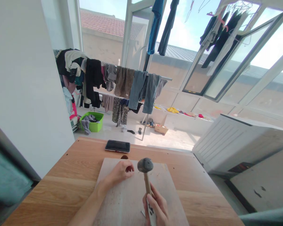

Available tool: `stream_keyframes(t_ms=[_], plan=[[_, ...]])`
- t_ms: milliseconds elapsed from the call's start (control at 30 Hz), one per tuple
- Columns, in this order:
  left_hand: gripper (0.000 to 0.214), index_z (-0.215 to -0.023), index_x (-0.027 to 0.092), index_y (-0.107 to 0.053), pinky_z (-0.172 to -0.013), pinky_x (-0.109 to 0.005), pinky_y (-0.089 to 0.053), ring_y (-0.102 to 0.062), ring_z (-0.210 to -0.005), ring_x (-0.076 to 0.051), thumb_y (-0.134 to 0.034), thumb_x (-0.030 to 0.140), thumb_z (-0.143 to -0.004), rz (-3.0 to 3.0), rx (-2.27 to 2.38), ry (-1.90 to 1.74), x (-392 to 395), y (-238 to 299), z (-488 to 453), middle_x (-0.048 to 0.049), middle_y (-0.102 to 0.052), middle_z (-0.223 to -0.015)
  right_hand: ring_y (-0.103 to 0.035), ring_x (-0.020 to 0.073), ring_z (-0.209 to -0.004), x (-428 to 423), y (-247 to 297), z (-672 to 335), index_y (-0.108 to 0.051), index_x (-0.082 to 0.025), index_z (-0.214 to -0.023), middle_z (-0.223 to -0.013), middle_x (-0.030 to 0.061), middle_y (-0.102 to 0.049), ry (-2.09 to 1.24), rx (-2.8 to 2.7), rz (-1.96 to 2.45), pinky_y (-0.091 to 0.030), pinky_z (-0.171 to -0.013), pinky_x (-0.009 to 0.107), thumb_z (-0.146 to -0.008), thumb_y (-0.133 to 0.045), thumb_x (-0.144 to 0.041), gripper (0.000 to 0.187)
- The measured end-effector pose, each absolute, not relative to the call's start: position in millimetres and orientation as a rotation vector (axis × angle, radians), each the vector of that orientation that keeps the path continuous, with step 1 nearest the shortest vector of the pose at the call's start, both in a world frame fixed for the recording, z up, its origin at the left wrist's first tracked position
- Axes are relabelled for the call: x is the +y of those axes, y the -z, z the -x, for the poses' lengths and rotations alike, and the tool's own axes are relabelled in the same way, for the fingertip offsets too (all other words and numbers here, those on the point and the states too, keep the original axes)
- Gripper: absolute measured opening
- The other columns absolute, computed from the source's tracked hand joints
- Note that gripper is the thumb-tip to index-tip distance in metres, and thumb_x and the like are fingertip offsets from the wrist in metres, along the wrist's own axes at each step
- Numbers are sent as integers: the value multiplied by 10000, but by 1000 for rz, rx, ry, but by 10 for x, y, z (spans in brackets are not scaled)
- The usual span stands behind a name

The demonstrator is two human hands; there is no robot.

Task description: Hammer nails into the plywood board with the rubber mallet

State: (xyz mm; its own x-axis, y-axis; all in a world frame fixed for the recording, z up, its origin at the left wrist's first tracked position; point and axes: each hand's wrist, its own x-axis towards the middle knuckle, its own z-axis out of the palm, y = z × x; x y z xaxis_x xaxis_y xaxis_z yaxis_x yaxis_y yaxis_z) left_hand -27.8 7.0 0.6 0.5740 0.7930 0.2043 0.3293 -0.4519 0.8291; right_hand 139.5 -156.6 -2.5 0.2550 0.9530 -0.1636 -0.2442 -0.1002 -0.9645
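Note:
My right hand (157, 204) is wrapped round the pale handle of a rubber mallet (145, 165), its dark head raised and pointing away from me. To its left, my left hand (124, 171) rests over a light wooden board (118, 201) with thumb and fingers curled together. Whatever those fingers pinch, if anything, is too small or hidden to name. A round brown object (124, 157) shows partly behind the left knuckles. By the right hand lies a thin metallic piece (143, 213), and small bits lie on the board near the mallet head.
The board lies on a wood-grain table (58, 185). Near the far edge is a phone (118, 146). Beyond stand a drying rack with clothes (138, 89), a green basket (95, 125) and a cardboard box (160, 129). A white panel (25, 78) rises at left.

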Motion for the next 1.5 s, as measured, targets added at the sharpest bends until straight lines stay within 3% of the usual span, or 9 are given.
stream_keyframes(t_ms=[200, 367, 733, 967, 1100, 1200, 1333, 1500], plan=[[41, -698, 162, -625, -610, -223, -384, -499, -630, -123, -618, 128, -720, -2037, 898, -808, 53, -21, 282, 17, -556, -671, -480, 104, -366, -1568, -10, -1320, -590, -117, -1372, -616, -6, -626, -1298, -825, 1226, -410, -344, 221, -733, -736, -664, 854], [77, -659, 165, -585, -613, -227, -370, -479, -624, -124, -604, 103, -700, -2081, 921, -787, 52, -30, 281, 27, -529, -635, -405, 75, -332, -1558, 47, -1243, -601, -115, -1353, -570, -32, -580, -1229, -783, 1211, -309, -312, 191, -739, -721, -658, 828], [118, -637, 158, -553, -613, -237, -336, -477, -633, -124, -563, 47, -676, -2101, 908, -775, 59, -32, 280, 28, -518, -637, -418, 83, -317, -1532, 56, -1252, -597, -106, -1347, -563, -49, -553, -1210, -839, 1273, -312, -303, 202, -746, -707, -669, 832], [142, -657, 167, -522, -619, -240, -336, -475, -660, -132, -516, 27, -682, -2137, 867, -722, 32, -105, 280, 22, -505, -667, -431, 79, -304, -1521, 55, -1264, -594, -135, -1354, -597, -44, -588, -1257, -907, 1283, -350, -309, 204, -759, -698, -678, 812], [115, -778, 175, -562, -647, -242, -367, -478, -705, -141, -594, 96, -701, -2146, 915, -686, 19, -147, 318, 18, -499, -770, -437, 80, -305, -1506, -22, -1342, -552, -120, -1373, -624, -37, -596, -1307, -942, 1239, -346, -311, 207, -764, -685, -696, 849], [236, -900, 184, -563, -684, -253, -402, -489, -750, -152, -690, 216, -704, -2130, 988, -689, -7, -286, 370, 3, -509, -889, -434, 79, -332, -1516, -180, -1432, -599, -133, -1286, -637, -37, -581, -1244, -927, 1213, -356, -336, 213, -802, -659, -671, 726], [157, -882, 199, -580, -726, -271, -407, -525, -809, -176, -654, 249, -752, -2242, 936, -601, -146, -582, 355, -4, -556, -892, -434, 86, -388, -1538, -343, -1560, -666, -158, -1030, -604, -37, -553, -1089, -859, 1241, -352, -376, 208, -845, -640, -609, 488], [226, -864, 229, -668, -590, -275, -379, -559, -699, -177, -762, 285, -665, -2417, 657, -142, -503, -651, 68, -9, -631, -889, -376, 73, -392, -1523, -246, -1659, -613, -176, -827, -571, -45, -528, -1017, -749, 1195, -316, -402, 201, -881, -609, -576, 405]])
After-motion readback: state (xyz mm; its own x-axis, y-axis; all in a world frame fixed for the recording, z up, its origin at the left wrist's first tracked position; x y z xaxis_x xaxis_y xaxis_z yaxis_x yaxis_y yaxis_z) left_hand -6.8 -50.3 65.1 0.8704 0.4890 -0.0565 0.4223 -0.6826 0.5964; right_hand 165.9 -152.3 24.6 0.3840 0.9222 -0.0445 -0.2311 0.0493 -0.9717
